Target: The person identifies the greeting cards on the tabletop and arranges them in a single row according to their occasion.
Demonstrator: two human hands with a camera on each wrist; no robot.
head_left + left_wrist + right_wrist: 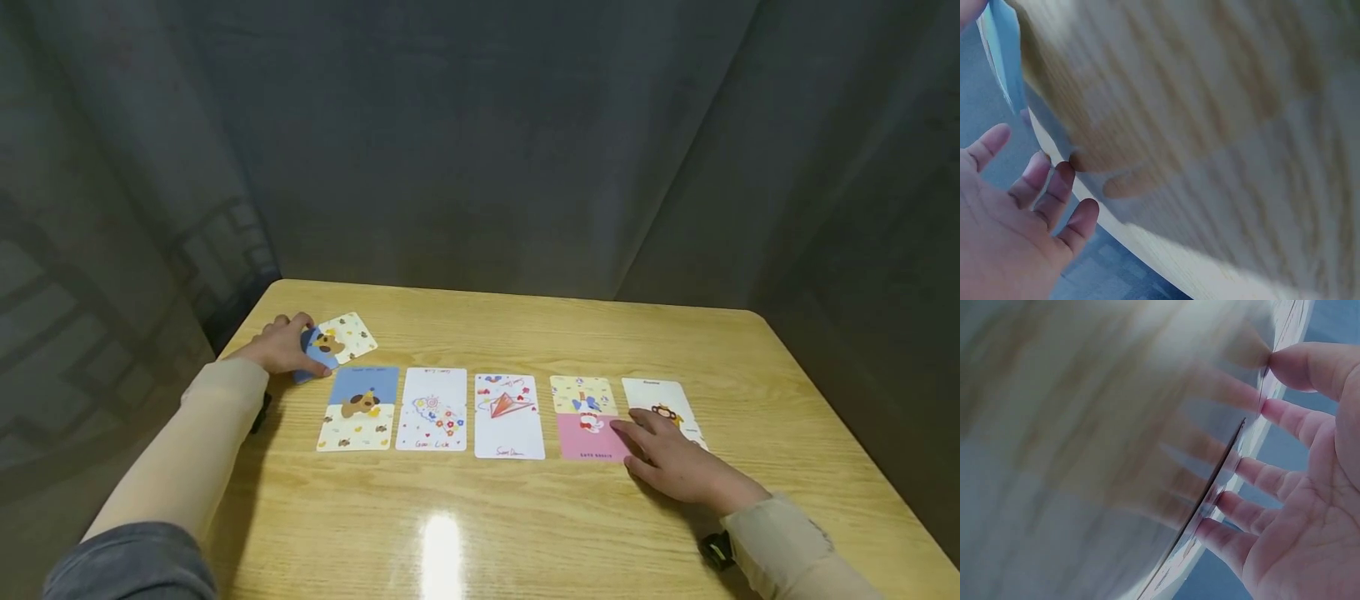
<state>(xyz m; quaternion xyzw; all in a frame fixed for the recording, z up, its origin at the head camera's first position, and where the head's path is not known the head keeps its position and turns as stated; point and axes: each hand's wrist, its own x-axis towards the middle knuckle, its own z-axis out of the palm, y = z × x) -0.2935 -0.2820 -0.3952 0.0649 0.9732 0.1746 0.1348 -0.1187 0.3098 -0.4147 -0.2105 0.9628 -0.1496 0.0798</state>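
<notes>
Five picture cards lie in a row on the wooden table (525, 517): a dog card (357, 408), a flower card (432, 410), a kite card (510, 415), a yellow-and-pink card (587, 402) and a monkey card (666, 400). My left hand (287, 343) holds a small stack of cards (343, 337) at the table's far left, thumb along its near edge. My right hand (663, 450) lies flat with spread, straight fingers on the monkey card, one fingertip at the pink card's edge. Both wrist views are blurred; the right wrist view shows its fingers (1272, 481) touching a card's edge.
Grey curtains hang behind and on both sides of the table. Its left edge runs just beside my left hand (1016, 237). Bare wood lies in front of the row and behind it, with a bright glare spot (441, 542) near the front.
</notes>
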